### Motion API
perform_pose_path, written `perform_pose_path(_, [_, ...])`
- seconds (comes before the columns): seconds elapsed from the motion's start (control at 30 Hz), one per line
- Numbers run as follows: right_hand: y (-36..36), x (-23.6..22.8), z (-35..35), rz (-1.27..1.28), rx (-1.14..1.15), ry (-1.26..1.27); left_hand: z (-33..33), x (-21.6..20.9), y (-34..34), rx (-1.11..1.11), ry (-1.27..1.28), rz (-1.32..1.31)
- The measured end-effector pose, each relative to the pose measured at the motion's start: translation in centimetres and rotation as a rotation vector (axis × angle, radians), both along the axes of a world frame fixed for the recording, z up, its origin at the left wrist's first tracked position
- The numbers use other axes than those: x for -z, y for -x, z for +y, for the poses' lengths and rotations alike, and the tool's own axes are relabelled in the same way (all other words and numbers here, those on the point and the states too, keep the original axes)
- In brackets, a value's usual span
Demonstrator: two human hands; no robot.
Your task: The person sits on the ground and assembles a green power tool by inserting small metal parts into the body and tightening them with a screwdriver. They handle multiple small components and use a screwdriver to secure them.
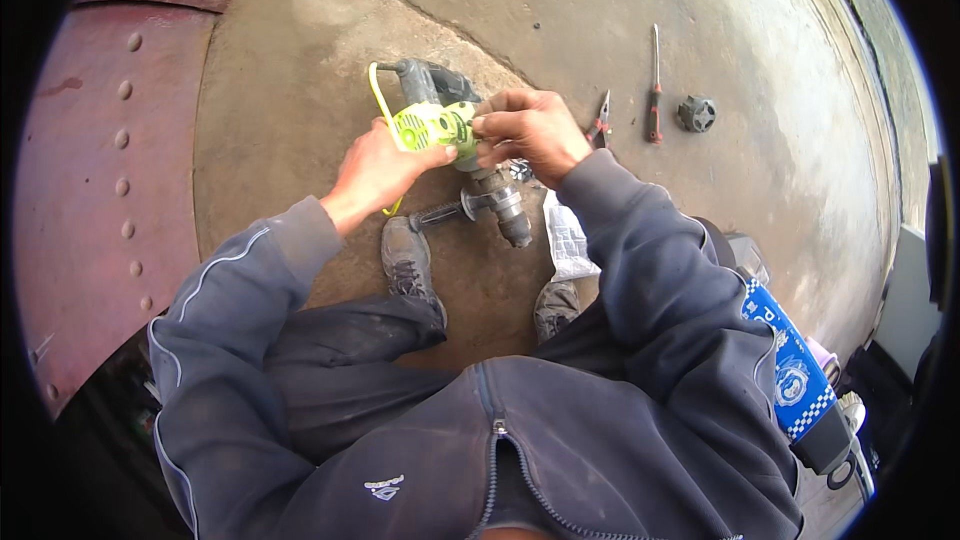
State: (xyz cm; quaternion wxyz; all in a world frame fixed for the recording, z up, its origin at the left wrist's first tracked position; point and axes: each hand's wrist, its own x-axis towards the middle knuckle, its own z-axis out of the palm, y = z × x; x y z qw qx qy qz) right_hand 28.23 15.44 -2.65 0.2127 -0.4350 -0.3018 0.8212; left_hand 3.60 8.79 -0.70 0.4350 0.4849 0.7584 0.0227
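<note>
A rotary hammer drill (pixel 425 125) with a yellow-green body, dark handle and metal chuck is off the ground between my feet, its chuck pointing toward me. My left hand (pixel 375 172) is wrapped round the yellow-green housing, thumb lying along the near side. A yellow cord (pixel 378 90) loops beside the handle and shows again below my left hand. My right hand (pixel 532 130) is at the right side of the housing, thumb and fingers pinched together. Whatever is between those fingertips is hidden. A black side handle (pixel 437 215) sticks out left near the chuck.
Pliers (pixel 600 128) with red handles, a red-and-black screwdriver (pixel 655 100) and a round dark part (pixel 697 114) lie on concrete to the right. A clear plastic bag (pixel 567 240) is near my right foot. A blue box (pixel 790 370) stands right; a riveted red metal plate (pixel 110 210) left.
</note>
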Motion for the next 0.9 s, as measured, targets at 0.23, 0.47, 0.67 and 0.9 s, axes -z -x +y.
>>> perform_pose_path(0.23, [1.1,3.0,-0.4,-0.276,-0.074,-0.511,-1.0,2.0,0.3,-0.069,-0.147,-0.090])
perform_pose_path(0.47, [3.6,3.7,-1.0,-0.208,-0.123,-0.511,-1.0,2.0,4.4,-0.203,-0.178,-0.340])
perform_pose_path(0.67, [5.0,3.2,-1.0,-0.086,-0.041,-0.374,-1.7,2.6,7.4,-0.206,-0.188,-0.397])
perform_pose_path(0.9, [6.5,3.2,-1.2,-0.065,-0.055,-0.427,-2.8,0.4,4.7,-0.252,-0.190,-0.474])
